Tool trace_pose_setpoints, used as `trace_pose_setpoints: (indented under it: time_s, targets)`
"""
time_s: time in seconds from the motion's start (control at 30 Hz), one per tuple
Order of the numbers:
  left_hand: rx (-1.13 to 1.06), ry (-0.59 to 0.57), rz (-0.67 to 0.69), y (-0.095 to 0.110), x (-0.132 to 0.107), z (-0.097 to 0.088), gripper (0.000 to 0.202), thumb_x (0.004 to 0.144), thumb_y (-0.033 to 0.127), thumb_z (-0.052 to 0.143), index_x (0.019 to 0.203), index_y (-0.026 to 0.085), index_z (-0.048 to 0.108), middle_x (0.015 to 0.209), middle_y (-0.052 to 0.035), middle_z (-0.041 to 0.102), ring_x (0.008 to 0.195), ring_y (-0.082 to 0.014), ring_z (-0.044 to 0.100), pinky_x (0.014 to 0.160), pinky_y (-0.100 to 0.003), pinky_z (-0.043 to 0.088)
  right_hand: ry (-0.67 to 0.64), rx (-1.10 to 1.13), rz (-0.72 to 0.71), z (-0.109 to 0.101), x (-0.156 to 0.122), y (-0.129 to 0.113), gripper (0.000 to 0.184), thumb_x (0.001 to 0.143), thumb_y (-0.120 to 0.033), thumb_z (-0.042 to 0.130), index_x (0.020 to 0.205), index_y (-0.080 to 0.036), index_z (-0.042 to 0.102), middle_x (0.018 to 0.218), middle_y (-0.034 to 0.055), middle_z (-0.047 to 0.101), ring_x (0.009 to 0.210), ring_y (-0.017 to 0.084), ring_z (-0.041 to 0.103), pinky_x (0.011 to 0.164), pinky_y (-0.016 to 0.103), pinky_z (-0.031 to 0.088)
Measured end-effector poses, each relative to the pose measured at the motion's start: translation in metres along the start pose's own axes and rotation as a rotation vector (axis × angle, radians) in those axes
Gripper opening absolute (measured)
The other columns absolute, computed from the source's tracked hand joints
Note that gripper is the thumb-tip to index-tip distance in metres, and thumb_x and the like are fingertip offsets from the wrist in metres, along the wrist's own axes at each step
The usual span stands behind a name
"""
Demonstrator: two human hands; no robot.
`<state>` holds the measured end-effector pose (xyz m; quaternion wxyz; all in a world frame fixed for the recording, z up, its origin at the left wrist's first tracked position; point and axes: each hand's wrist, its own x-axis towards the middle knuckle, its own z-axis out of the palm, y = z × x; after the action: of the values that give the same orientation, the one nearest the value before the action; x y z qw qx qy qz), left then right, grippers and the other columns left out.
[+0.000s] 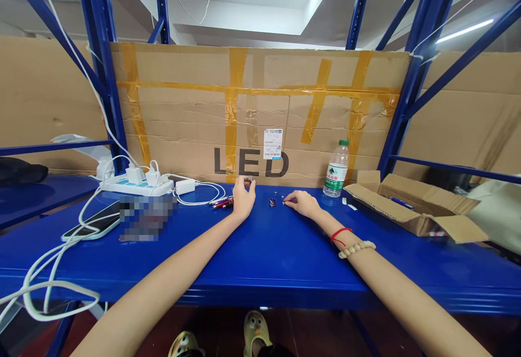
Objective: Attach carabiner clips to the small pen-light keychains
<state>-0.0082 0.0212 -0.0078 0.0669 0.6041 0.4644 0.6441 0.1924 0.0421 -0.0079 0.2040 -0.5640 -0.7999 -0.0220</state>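
Observation:
My left hand (243,201) is raised a little over the blue table, its thumb and fingers closed on a small reddish object (247,182) whose kind I cannot make out. Just left of that hand lies a bunch of pens (222,203), red and dark, partly hidden by it. My right hand (303,204) rests low at the tabletop with its fingertips pinched together; whatever they hold is too small to name. Between the hands sits a small red-and-metal clip-like piece (272,203). A tiny bit (275,192) lies behind it.
A water bottle (336,170) stands at the back right, with white paper scraps (349,205) near it. Farther right is an open cardboard box (407,205) with a blue pen inside. On the left are a power strip (136,184), white cables and a phone (93,220). Cardboard (183,123) backs the table.

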Motion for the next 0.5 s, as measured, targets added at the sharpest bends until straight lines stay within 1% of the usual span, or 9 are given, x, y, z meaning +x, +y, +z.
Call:
trace_pose_setpoints:
  time_s: [0.07, 0.13, 0.2, 0.27, 0.37, 0.5]
  targets:
    - [-0.081, -0.035, -0.035, 0.001, 0.000, 0.000, 0.011, 0.083, 0.026, 0.043, 0.089, 0.018, 0.048, 0.075, -0.0015, 0.058, 0.071, -0.0127, 0.056, 0.068, -0.024, 0.044, 0.009, 0.087, 0.021, 0.005, 0.004, 0.005, 0.014, 0.075, -0.021, 0.058, 0.086, -0.023, 0.068, 0.088, -0.0001, 0.067, 0.081, 0.015, 0.061, 0.069, 0.023, 0.046]
    - [-0.128, -0.092, -0.054, 0.002, -0.001, -0.001, 0.016, 0.084, 0.030, 0.041, 0.092, 0.018, 0.047, 0.068, 0.0001, 0.058, 0.064, -0.0121, 0.056, 0.065, -0.024, 0.044, 0.020, 0.121, 0.060, 0.008, 0.007, 0.009, 0.016, 0.073, -0.021, 0.061, 0.088, -0.020, 0.067, 0.084, 0.0017, 0.068, 0.077, 0.013, 0.062, 0.069, 0.021, 0.047]
    - [-0.130, -0.154, -0.051, 0.005, -0.003, -0.001, 0.019, 0.083, 0.033, 0.042, 0.092, 0.018, 0.048, 0.064, 0.0009, 0.057, 0.060, -0.0121, 0.055, 0.062, -0.023, 0.044, 0.040, 0.100, 0.112, 0.009, 0.008, 0.013, 0.019, 0.071, -0.024, 0.063, 0.088, -0.017, 0.068, 0.081, 0.0047, 0.068, 0.075, 0.015, 0.062, 0.068, 0.023, 0.047]
    - [-0.087, -0.223, -0.029, 0.008, -0.006, -0.001, 0.020, 0.082, 0.034, 0.044, 0.092, 0.018, 0.050, 0.062, 0.0015, 0.056, 0.060, -0.0124, 0.055, 0.060, -0.022, 0.043, 0.055, 0.078, 0.153, 0.007, 0.008, 0.016, 0.016, 0.069, -0.024, 0.065, 0.083, -0.017, 0.069, 0.079, 0.0063, 0.068, 0.074, 0.017, 0.062, 0.067, 0.025, 0.047]
    - [0.026, -0.342, 0.040, 0.009, -0.008, 0.001, 0.020, 0.082, 0.033, 0.044, 0.093, 0.020, 0.054, 0.064, 0.0016, 0.057, 0.063, -0.0129, 0.055, 0.062, -0.022, 0.042, 0.056, 0.064, 0.175, 0.003, 0.005, 0.016, 0.009, 0.068, -0.023, 0.065, 0.075, -0.018, 0.069, 0.075, 0.0052, 0.067, 0.072, 0.018, 0.062, 0.063, 0.026, 0.047]
    - [0.091, -0.481, 0.121, 0.005, -0.007, 0.004, 0.021, 0.083, 0.028, 0.040, 0.092, 0.020, 0.058, 0.077, 0.0001, 0.060, 0.072, -0.0136, 0.055, 0.067, -0.023, 0.042, 0.053, 0.146, 0.217, 0.002, 0.002, 0.014, 0.010, 0.067, -0.028, 0.066, 0.074, -0.021, 0.069, 0.072, 0.0016, 0.067, 0.071, 0.015, 0.062, 0.060, 0.023, 0.045]
